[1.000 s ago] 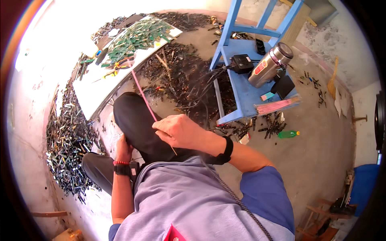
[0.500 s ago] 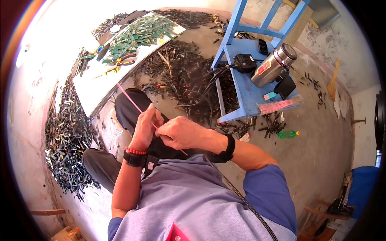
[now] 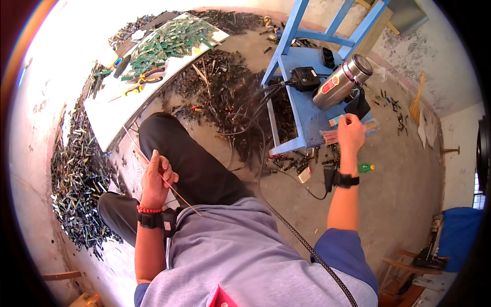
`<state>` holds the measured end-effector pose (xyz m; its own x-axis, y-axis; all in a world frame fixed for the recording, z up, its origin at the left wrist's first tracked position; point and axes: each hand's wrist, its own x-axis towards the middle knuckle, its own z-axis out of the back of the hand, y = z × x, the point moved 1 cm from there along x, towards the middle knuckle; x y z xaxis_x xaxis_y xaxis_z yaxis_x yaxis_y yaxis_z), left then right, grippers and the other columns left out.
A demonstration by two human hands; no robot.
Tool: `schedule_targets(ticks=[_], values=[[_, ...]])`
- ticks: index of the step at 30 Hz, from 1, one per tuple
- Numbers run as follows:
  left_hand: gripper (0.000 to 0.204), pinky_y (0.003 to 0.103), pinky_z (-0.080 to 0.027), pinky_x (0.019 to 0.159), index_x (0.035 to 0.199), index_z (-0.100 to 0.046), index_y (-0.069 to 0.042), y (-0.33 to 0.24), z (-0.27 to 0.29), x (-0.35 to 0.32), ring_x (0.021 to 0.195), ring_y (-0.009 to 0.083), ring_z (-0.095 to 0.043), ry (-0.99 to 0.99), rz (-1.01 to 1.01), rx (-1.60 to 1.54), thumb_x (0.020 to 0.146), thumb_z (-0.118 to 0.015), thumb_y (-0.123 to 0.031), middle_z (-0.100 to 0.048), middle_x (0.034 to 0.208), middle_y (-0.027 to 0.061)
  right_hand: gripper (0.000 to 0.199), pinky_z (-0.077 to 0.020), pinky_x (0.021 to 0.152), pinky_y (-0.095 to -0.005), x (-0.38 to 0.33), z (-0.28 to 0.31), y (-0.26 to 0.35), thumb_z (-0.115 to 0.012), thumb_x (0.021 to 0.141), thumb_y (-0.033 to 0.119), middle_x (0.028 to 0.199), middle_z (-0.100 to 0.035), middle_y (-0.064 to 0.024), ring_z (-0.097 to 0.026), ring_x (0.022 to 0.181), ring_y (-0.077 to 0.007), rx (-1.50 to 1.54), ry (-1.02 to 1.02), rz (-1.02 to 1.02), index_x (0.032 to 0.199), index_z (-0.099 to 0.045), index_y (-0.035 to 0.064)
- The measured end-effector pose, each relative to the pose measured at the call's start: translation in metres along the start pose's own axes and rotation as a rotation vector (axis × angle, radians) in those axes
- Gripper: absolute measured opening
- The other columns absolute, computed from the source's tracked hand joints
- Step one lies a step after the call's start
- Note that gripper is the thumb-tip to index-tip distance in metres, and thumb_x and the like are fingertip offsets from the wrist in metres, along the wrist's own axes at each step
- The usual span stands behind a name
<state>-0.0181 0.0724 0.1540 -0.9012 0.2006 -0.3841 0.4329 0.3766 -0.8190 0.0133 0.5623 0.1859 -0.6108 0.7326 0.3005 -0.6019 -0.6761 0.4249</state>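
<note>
Our left hand (image 3: 156, 176) pinches a thin reddish stick (image 3: 162, 178) above the knee. Our right hand (image 3: 351, 134) closes on a clear packet of sticks (image 3: 332, 136) on the blue wooden chair (image 3: 307, 115).

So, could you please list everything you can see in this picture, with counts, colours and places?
Thin stick: one, pinkish, in the left hand, across the lap.
Stick bundle: one, pinkish, on the stool by the right hand.
Stool: one, blue, upper middle.
Flask: one, steel, lying on the stool.
Black box: one, on the stool.
Board: one, white, upper left.
Green circuit boards: many, on the board.
Scrap: dark heaps, floor.
Broom: one, right.
Left hand: on lap.
Right hand: at the stool.
</note>
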Motion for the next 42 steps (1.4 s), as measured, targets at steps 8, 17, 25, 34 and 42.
schedule_targets(ticks=[8, 17, 25, 34, 42], values=[[0.043, 0.027, -0.042, 0.053, 0.071, -0.043, -0.01, 0.001, 0.019, -0.015, 0.04, 0.0105, -0.032, -0.081, -0.027, 0.048, 0.1, -0.037, -0.042, -0.033, 0.049, -0.0021, 0.058, -0.0467, 0.086, -0.0438, 0.03, -0.025, -0.015, -0.058, 0.077, 0.055, 0.106, -0.065, -0.0194, -0.06, 0.102, -0.0365, -0.336, 0.257, -0.206, 0.098, -0.066, 0.0007], [0.042, 0.028, -0.043, 0.057, 0.072, -0.044, -0.011, 0.022, 0.054, -0.024, 0.041, 0.0108, -0.033, -0.133, 0.003, -0.083, 0.1, -0.037, -0.042, -0.033, 0.049, -0.0023, 0.05, -0.0482, 0.073, -0.0391, 0.053, -0.068, -0.056, -0.069, 0.072, 0.033, 0.093, -0.067, -0.0182, -0.065, 0.087, -0.0276, 0.326, 0.169, -0.358, 0.103, -0.062, -0.0058], [0.041, 0.029, -0.042, 0.058, 0.072, -0.044, -0.012, 0.025, 0.062, -0.026, 0.042, 0.0101, -0.032, -0.165, 0.014, -0.155, 0.099, -0.038, -0.042, -0.033, 0.05, -0.0032, 0.023, -0.0409, 0.046, -0.0306, -0.006, -0.035, -0.057, -0.061, 0.08, 0.021, 0.064, -0.056, -0.0064, -0.05, 0.049, -0.0161, 0.857, -0.279, -0.245, 0.083, -0.056, -0.0016], [0.039, 0.031, -0.044, 0.064, 0.073, -0.044, -0.014, 0.008, 0.071, -0.021, 0.042, 0.0097, -0.031, -0.187, -0.001, -0.118, 0.099, -0.039, -0.041, -0.032, 0.049, -0.0049, 0.017, -0.0317, 0.035, -0.0249, -0.188, -0.024, 0.017, -0.051, 0.088, 0.019, 0.053, -0.048, -0.0029, -0.042, 0.039, -0.0112, 0.509, 1.279, -0.472, 0.079, -0.048, 0.0049], [0.045, 0.028, -0.042, 0.061, 0.071, -0.044, -0.012, 0.009, 0.092, -0.046, 0.041, 0.0104, -0.032, -0.18, -0.044, -0.189, 0.099, -0.036, -0.045, -0.031, 0.048, -0.0035, 0.03, -0.0318, 0.044, -0.0202, -0.231, 0.002, 0.165, -0.045, 0.098, 0.028, 0.059, -0.049, -0.0002, -0.039, 0.047, -0.0059, 0.795, 1.918, -0.058, 0.105, -0.056, 0.0019]])
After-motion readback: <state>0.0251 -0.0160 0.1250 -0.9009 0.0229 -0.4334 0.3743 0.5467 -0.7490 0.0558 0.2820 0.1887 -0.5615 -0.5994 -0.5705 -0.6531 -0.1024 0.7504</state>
